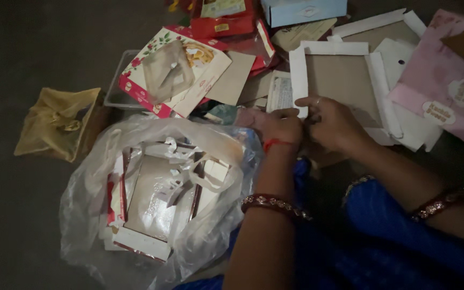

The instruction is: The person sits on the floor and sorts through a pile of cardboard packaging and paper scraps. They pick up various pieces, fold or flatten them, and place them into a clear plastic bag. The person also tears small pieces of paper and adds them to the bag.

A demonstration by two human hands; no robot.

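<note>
My left hand (277,126) and my right hand (331,123) meet at the near left corner of a white-edged cardboard box lid (339,80) lying on the floor. The fingers of both hands pinch its white rim. A red thread and a dark beaded bangle sit on my left wrist, another bangle on my right. To the left of my left forearm a clear plastic bag (151,198) lies open, stuffed with flattened white and red cardboard boxes.
A gold cloth pouch (57,123) rests at the left. A flat floral box (175,72) lies on a clear plastic tray. Red packets (226,21), a pale blue box (302,11), a pink box (447,86) and more flattened cardboard crowd the far side.
</note>
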